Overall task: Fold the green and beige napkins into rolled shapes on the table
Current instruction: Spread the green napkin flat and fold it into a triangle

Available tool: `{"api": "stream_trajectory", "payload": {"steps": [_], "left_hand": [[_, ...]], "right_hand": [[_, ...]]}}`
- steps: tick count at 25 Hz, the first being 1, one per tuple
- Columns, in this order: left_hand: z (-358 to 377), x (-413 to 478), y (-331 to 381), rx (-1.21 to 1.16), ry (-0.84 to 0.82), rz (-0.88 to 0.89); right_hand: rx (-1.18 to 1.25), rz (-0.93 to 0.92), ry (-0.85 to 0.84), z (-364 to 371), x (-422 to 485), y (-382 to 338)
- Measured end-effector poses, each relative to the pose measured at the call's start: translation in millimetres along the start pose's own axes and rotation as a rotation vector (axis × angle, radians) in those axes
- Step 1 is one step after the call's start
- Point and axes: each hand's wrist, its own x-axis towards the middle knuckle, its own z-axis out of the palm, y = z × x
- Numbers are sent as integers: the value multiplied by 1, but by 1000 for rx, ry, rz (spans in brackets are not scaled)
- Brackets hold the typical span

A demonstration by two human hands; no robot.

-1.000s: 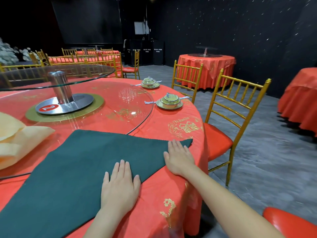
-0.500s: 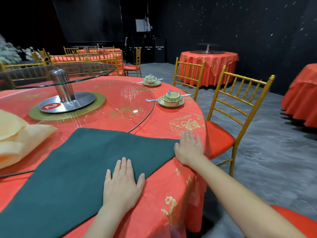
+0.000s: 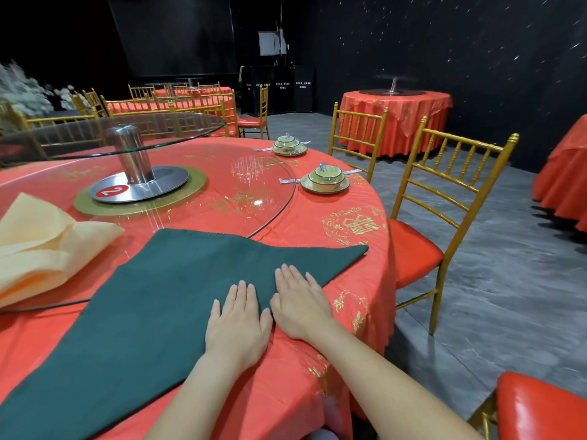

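Green napkin [image 3: 165, 300] is spread flat on red table [image 3: 317, 230], partly over the glass turntable [image 3: 222, 179]. Left hand [image 3: 236, 325] and right hand [image 3: 300, 303] are pressed flat on its near edge, side by side, fingers straight, nothing gripped. Beige napkin [image 3: 41, 242] is left apart, far left.

Bare red table [image 3: 365, 281] lies open toward its right edge; beige napkins [image 3: 47, 249] crowd the left edge, the turntable post [image 3: 131, 154] blocks the middle, and a lidded bowl [image 3: 325, 179] guards the far edge.
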Motion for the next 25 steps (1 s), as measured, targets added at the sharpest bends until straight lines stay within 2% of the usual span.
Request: {"api": "stream_trajectory", "payload": {"steps": [3, 11, 15, 18, 20, 22, 25], "left_hand": [[-5, -11, -23, 19, 12, 16], [-19, -65, -102, 54, 35, -90], [-19, -84, -114, 63, 78, -222], [-17, -83, -114, 53, 90, -239], [-17, -82, -114, 47, 82, -238], [-16, -82, -115, 44, 86, -239], [-18, -82, -115, 44, 75, -229]], "right_hand": [[-2, 4, 11, -3, -1, -1], [-7, 17, -12, -4, -1, 0], [-20, 18, -20, -4, -1, -2], [-41, 29, 3, -11, -3, -7], [-138, -51, 91, -16, -10, -23], [-100, -193, 130, -18, -20, -60], [26, -365, 35, -7, -31, -120]]}}
